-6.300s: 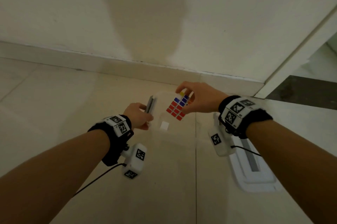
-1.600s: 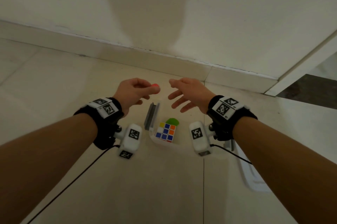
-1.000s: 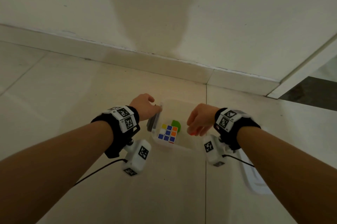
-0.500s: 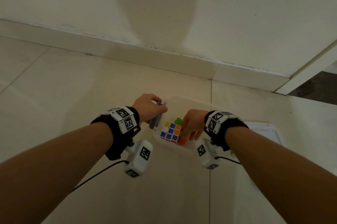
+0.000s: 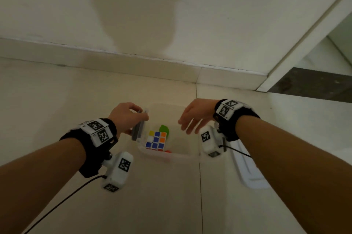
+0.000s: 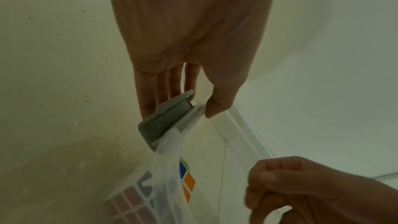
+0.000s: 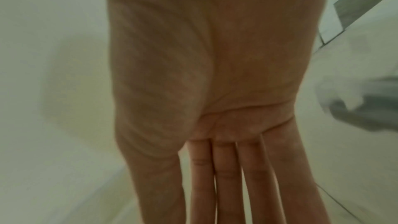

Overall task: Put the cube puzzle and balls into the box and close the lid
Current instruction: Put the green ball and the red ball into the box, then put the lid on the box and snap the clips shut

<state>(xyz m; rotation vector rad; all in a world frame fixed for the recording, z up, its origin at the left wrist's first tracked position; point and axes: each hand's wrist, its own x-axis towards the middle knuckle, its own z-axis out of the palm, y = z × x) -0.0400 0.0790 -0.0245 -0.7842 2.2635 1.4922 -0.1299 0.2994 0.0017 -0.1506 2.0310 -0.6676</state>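
A clear plastic box [image 5: 177, 156] stands on the floor between my hands. Inside it lie the cube puzzle [image 5: 156, 140], a green ball [image 5: 164, 129] behind it and a red ball [image 5: 168, 151] by the front wall. My left hand [image 5: 133, 117] pinches the grey latch [image 5: 137, 131] on the box's left side, thumb on the rim; the left wrist view shows the same hand [image 6: 178, 108] and latch [image 6: 164, 122]. My right hand [image 5: 190, 121] hovers over the right part of the box, fingers straight and holding nothing. The right wrist view of it [image 7: 226, 176] is blurred.
The white lid [image 5: 249, 173] lies flat on the floor to the right of the box, partly under my right forearm. A wall with a baseboard [image 5: 171, 70] runs behind the box. A door frame [image 5: 297, 47] rises at the far right.
My right hand carried the red ball into the box, let it go, then rose out with fingers spread. My left hand has stayed on the grey latch.
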